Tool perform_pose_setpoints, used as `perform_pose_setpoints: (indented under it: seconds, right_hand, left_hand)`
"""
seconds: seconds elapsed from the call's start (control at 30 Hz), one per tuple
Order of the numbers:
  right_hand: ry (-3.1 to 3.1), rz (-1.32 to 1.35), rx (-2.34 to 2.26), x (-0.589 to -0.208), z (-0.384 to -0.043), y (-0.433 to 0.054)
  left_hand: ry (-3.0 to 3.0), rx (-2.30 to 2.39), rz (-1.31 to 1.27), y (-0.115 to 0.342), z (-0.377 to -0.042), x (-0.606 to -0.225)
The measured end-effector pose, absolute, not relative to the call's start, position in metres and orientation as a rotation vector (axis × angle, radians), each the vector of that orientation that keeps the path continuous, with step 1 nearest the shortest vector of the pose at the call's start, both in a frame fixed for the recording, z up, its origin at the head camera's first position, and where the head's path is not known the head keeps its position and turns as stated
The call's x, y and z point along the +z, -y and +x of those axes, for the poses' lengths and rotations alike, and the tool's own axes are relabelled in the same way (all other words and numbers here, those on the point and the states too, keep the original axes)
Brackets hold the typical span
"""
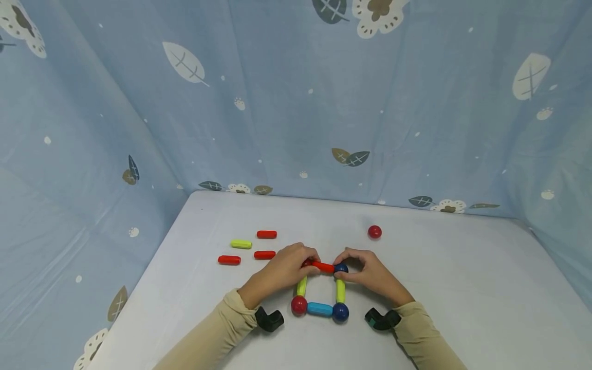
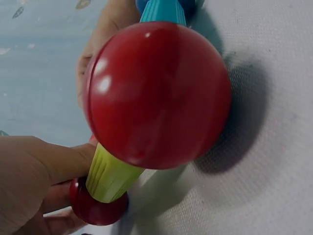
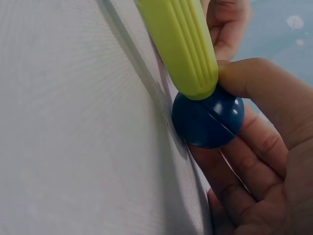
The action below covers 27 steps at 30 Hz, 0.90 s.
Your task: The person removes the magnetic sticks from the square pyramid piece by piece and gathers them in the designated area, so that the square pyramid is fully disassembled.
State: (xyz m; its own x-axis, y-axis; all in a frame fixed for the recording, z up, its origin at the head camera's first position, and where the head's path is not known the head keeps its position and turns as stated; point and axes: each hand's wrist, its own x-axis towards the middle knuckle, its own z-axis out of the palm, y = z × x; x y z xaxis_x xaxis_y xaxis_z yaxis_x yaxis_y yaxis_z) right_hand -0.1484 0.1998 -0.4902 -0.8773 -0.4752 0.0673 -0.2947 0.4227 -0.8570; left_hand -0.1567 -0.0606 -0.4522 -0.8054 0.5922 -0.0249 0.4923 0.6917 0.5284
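A square of magnetic rods and balls lies on the table between both hands. My left hand grips the red ball at the far left corner, mostly covered in the head view. With thumb and fingers, my right hand pinches the blue ball at the far right corner. A red rod spans these two balls. Yellow-green rods form the left side and right side. Nearest me, a light-blue rod joins another red ball and another blue ball.
Left of the square lie several loose rods: a yellow-green rod and red ones, such as the leftmost red rod. A loose red ball sits farther back on the right. Patterned blue cloth hangs behind the white table.
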Motion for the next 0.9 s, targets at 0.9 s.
perform_pose_setpoints:
  seconds: [0.9]
  right_hand:
    - [-2.487, -0.651, -1.411, -0.487, -0.148, -0.198]
  left_hand:
    - [-2.803, 1.06, 0.581, 0.093, -0.175, -0.429]
